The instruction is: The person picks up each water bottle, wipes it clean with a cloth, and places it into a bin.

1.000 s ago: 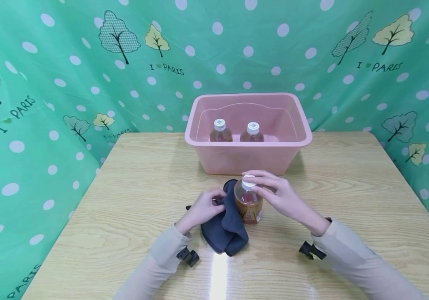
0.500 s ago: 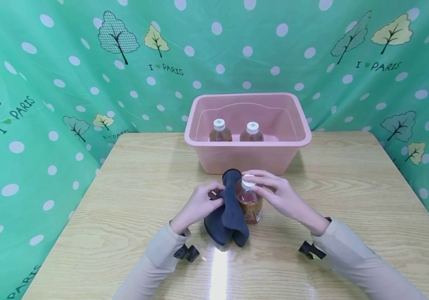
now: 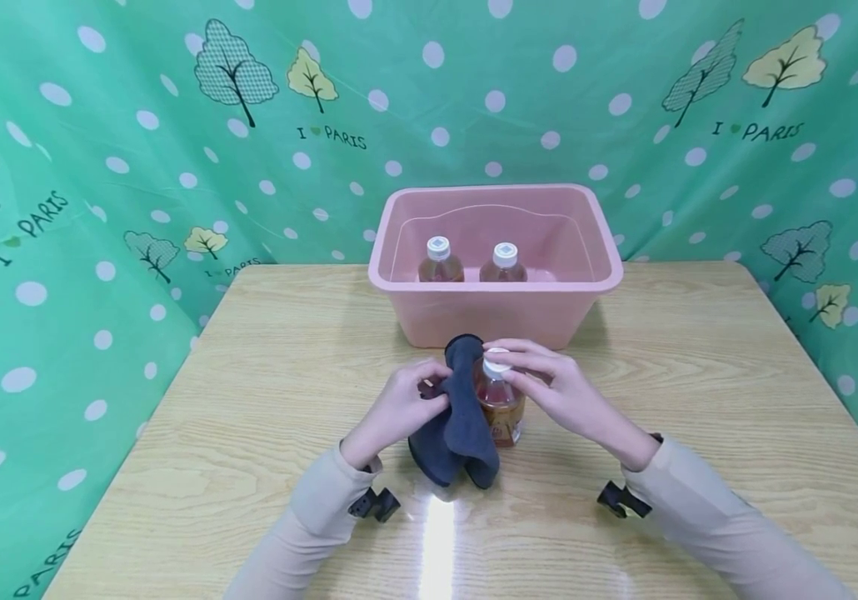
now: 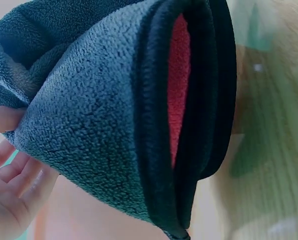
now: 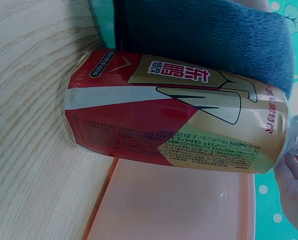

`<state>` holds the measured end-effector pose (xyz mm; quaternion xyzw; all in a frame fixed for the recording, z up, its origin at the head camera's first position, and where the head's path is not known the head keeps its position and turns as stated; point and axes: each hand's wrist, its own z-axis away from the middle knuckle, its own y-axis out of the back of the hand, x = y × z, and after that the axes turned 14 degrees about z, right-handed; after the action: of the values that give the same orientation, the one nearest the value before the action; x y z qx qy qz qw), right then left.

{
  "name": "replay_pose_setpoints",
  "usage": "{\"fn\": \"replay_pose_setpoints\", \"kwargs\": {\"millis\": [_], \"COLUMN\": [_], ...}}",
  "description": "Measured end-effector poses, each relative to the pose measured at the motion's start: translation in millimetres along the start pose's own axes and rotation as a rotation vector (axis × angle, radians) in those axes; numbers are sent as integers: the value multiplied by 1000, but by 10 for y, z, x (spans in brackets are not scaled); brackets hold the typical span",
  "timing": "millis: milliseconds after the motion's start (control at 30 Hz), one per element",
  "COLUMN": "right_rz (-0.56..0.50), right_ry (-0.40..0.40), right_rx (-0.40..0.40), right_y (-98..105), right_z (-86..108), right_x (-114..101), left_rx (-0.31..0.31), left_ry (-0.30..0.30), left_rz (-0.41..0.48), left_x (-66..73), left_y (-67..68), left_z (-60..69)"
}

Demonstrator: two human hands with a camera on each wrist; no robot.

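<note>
Between the thumb and fingers of my left hand (image 3: 402,404) is a dark grey-blue towel (image 3: 462,417), folded and draped. It lies against the left side of a drink bottle (image 3: 502,417) that stands upright on the table. In the left wrist view the towel (image 4: 94,115) shows dark edging and a strip of red inside its fold. My right hand (image 3: 560,387) grips the bottle's white cap from above. The right wrist view shows the bottle's red and gold label (image 5: 178,112), with the towel (image 5: 203,42) alongside.
Behind the hands stands a pink bin (image 3: 489,317) with two similar capped bottles inside, a left bottle (image 3: 440,267) and a right bottle (image 3: 504,267). A green printed curtain (image 3: 496,100) hangs behind the wooden table (image 3: 286,367).
My left hand has shifted the towel slightly up and away from me, so it covers more of the bottle's left side. My right hand stays at the cap.
</note>
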<state>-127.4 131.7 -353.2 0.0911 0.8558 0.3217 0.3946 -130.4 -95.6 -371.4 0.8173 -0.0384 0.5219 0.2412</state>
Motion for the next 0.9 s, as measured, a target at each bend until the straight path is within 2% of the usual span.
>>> {"fn": "replay_pose_setpoints", "kwargs": {"millis": [300, 500, 633, 900], "right_rz": [5, 1, 7, -5], "right_ry": [7, 11, 19, 19], "right_rx": [-2, -5, -1, -2], "right_y": [-1, -1, -1, -4], "right_z": [-5, -8, -11, -17], "right_x": [6, 11, 7, -7], "left_rx": [-19, -11, -17, -28], "left_ry": [62, 60, 80, 176], "left_rz": [-6, 15, 18, -6], "left_x": [-113, -245, -334, -421], "left_y": [-54, -100, -131, -175], "left_z": [31, 54, 60, 63]}}
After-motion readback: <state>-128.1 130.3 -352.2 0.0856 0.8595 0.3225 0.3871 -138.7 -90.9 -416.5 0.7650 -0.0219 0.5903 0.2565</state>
